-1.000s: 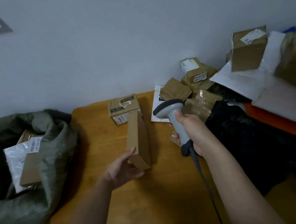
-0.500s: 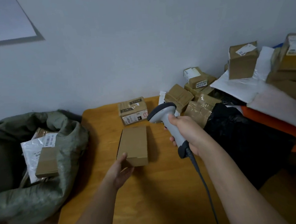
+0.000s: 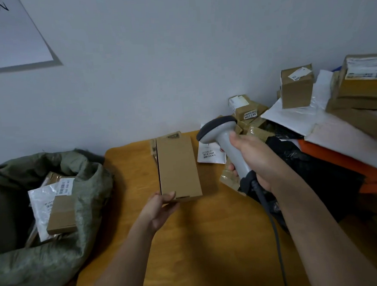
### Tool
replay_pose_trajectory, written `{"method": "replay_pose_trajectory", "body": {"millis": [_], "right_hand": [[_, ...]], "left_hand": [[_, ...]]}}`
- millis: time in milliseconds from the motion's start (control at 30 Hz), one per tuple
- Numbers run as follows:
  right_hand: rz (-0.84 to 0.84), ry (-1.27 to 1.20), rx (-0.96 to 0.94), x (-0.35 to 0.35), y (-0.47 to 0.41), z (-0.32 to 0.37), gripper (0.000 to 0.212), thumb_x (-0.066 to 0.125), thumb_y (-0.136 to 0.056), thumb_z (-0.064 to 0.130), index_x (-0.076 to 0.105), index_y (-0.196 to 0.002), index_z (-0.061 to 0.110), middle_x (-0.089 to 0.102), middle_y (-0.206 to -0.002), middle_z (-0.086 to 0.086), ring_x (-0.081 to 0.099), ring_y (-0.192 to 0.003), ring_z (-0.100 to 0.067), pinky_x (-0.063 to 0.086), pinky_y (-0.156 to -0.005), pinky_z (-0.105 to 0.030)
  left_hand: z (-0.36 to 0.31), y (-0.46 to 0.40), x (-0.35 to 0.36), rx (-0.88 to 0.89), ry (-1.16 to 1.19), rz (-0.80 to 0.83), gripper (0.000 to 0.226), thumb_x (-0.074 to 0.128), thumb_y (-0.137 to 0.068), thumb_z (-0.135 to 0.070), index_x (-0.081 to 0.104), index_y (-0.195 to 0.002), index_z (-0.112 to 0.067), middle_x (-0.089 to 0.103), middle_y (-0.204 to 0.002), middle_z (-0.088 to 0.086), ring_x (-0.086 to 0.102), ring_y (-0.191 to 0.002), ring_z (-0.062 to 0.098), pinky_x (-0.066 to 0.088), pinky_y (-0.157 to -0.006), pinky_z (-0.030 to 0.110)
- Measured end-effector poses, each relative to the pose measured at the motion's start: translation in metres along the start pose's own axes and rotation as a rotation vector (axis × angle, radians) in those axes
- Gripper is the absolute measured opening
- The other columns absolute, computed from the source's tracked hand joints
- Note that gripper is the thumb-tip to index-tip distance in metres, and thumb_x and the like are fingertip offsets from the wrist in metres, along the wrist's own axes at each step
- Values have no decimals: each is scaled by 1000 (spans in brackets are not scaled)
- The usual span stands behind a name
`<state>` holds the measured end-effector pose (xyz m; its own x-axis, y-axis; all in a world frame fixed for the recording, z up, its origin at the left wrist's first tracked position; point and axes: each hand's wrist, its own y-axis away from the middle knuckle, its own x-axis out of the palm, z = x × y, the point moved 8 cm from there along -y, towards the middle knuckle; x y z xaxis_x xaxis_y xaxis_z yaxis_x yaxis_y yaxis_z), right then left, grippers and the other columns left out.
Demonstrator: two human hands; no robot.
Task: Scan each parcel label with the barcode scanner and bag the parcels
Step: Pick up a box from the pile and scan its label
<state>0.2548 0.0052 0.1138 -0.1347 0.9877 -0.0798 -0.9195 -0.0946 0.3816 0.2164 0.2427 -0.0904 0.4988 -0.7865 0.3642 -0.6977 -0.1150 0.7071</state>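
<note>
A plain brown flat cardboard parcel [image 3: 177, 167] is held above the orange-brown wooden table [image 3: 208, 242], its broad unlabelled face turned up. The left hand [image 3: 159, 208] grips its near end, thumb on top and the other fingers underneath. A second taped cardboard box [image 3: 154, 146] sits directly behind it, mostly hidden.

The right hand [image 3: 254, 160] has its fingers wrapped round the handle of a grey handheld barcode scanner [image 3: 224, 140] with a dark head, which points toward the parcel; a dark cable [image 3: 272, 221] trails from its base.

Just beside the scanner lies a white label sheet [image 3: 210, 154] reading "43 6 2605". Behind it, a small taped brown box [image 3: 246, 107] carries a label reading "54 3 2306". Further right, stacked cardboard boxes [image 3: 297, 88] and white mailers bear labels too small to read.

Left of the table, an open grey-green woven sack [image 3: 57, 252] holds a white poly mailer [image 3: 44, 202] with a barcode label and a brown cardboard parcel [image 3: 62, 215].
</note>
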Motion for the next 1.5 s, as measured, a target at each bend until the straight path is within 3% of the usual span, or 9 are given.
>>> {"method": "replay_pose_trajectory", "body": {"millis": [200, 367, 700, 867, 1000, 1100, 1200, 1333, 1500], "right_hand": [[0, -34, -136, -2, 6, 21, 39, 44, -103, 40, 62, -109, 6, 63, -80, -14, 55, -46, -11, 44, -45, -24], [-140, -285, -111, -13, -11, 5, 37, 62, -94, 39, 60, -116, 10, 67, -99, -10, 53, -47, -8, 46, -46, -24], [-258, -405, 108, -36, -39, -47, 105, 83, -62, 60, 40, -143, 10, 65, -118, -10, 68, -93, -24, 61, -76, -39], [-195, -416, 71, -35, -36, -52, 54, 84, -74, 22, 61, -119, 5, 62, -82, -5, 49, -53, -10, 47, -42, -20], [-213, -504, 58, -31, -36, -57, 51, 83, -76, 18, 60, -119, 5, 60, -78, -4, 48, -54, -9, 47, -44, -21], [-300, -639, 45, -30, -37, -62, 55, 82, -78, 14, 55, -125, 8, 61, -83, -5, 50, -58, -11, 48, -43, -20], [-344, -697, 46, -29, -38, -70, 63, 84, -75, 14, 54, -130, 8, 65, -94, -8, 53, -62, -11, 48, -44, -19], [-341, -699, 53, -27, -39, -75, 67, 84, -74, 11, 50, -131, 7, 65, -94, -9, 53, -58, -9, 49, -46, -20], [-297, -659, 40, -28, -34, -71, 62, 82, -76, 9, 51, -130, 6, 65, -86, -6, 52, -53, -7, 49, -45, -19]], "left_hand": [[-24, 18, 21, 174, -32, -1, 56, 65, -85, 6, 39, -131, -11, 57, -122, 19, 59, -106, 33, 56, -78, 37], [-88, 73, 42, 921, -748, -310, 47, 77, -76, -3, 46, -109, -17, 52, -112, -1, 51, -102, 14, 50, -74, 21], [-112, 113, 75, 1661, -1272, -85, 65, 78, -64, 18, 39, -106, -13, 37, -129, 11, 38, -135, 35, 46, -100, 47], [-119, 120, 80, 1699, -1201, -89, 66, 74, -65, 20, 39, -110, -14, 37, -132, 10, 35, -137, 26, 47, -101, 44], [-129, 114, 72, 1516, -1018, -251, 73, 71, -71, 16, 36, -128, -12, 34, -138, 17, 35, -128, 11, 40, -106, 18], [-119, 83, 58, 841, -484, -251, 56, 58, -92, 0, 30, -139, -10, 42, -137, 15, 58, -103, 17, 54, -86, 27], [-81, 65, 78, 302, -79, 96, 27, 45, -100, -24, 52, -118, -6, 58, -120, 21, 65, -95, 31, 56, -86, 45], [-60, 78, 102, 231, -117, 326, 46, 60, -91, -41, 55, -124, -10, 63, -110, 12, 65, -99, 34, 51, -93, 54], [-58, 76, 112, 268, -85, 348, 56, 68, -87, -10, 41, -136, -10, 64, -114, 14, 67, -98, 37, 57, -84, 46]]}}
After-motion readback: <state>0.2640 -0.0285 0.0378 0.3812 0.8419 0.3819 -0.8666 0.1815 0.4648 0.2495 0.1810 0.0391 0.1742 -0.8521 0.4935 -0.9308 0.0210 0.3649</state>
